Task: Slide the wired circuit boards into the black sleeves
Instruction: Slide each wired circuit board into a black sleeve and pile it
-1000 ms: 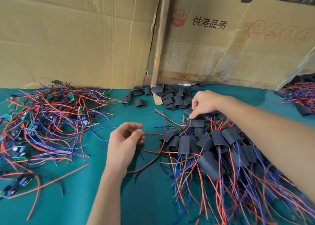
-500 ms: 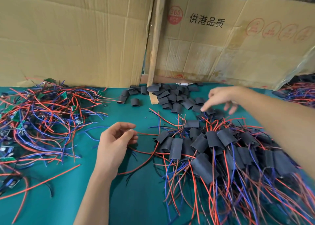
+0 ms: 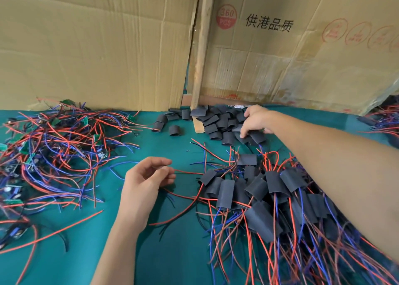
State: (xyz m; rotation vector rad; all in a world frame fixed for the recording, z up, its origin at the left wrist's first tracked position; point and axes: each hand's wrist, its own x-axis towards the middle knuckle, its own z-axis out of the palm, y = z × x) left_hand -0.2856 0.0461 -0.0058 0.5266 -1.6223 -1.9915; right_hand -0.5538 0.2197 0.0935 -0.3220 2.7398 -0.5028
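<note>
My right hand [image 3: 255,120] has moved. A second ago it was pressed on the done pile [image 3: 269,189], close in front of me. Then it lifted and reached back. Now it is on the heap of empty sleeves [image 3: 218,120] by the cardboard [image 3: 97,47]. Its fingers [image 3: 244,133] point down and touch the top sleeves. I cannot tell if it has pinched one yet.

My left hand [image 3: 146,179] has stayed in the same spot on the green cloth [image 3: 172,252]. Its fingers are curled, and the thumb and first finger seem to pinch a thin red wire [image 3: 187,172] that runs off to the right. I cannot see a board at its end, so I am not sure what it holds.

The bare boards [image 3: 54,150], with red and blue wires, lie in a tangle far to the left. The done ones sit on the right, each in a black sleeve.

I think one board was just finished and dropped. Now I am fetching a new sleeve. Next I need a board from the left pile.
</note>
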